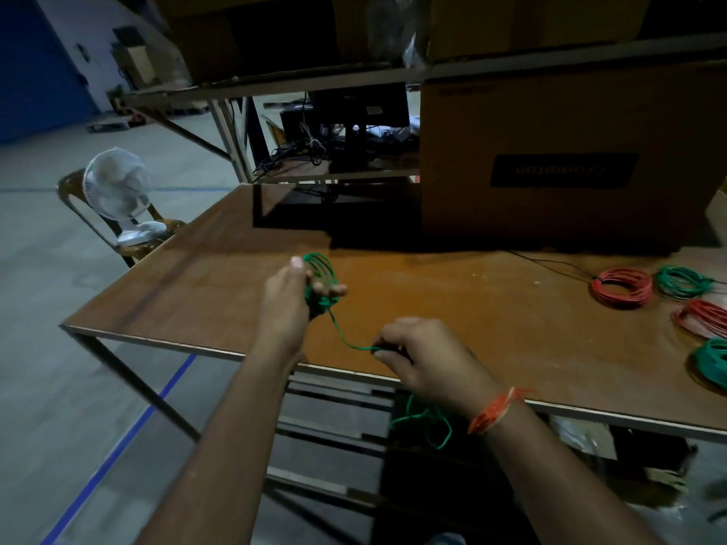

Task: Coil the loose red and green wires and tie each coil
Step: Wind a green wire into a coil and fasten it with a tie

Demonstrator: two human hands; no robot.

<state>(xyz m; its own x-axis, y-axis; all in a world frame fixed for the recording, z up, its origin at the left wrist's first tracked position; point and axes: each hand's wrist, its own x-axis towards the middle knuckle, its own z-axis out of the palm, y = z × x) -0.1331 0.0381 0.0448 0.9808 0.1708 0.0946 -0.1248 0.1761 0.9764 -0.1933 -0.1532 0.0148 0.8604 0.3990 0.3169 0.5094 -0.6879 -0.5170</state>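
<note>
A green wire (320,279) is partly coiled above the table edge. Its loose tail hangs below. Finished red coils (621,287) and green coils (682,281) are laid at the right.

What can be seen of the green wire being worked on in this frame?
The green wire is thin, with what looks like plastic insulation. Several loops of it are wound around the left hand, which grips them above the brown table. From the loops a single strand runs down and right to the right hand, which pinches it. Past that hand, the loose remainder hangs in a tangle below the table edge. The wire's end is not visible.
</note>
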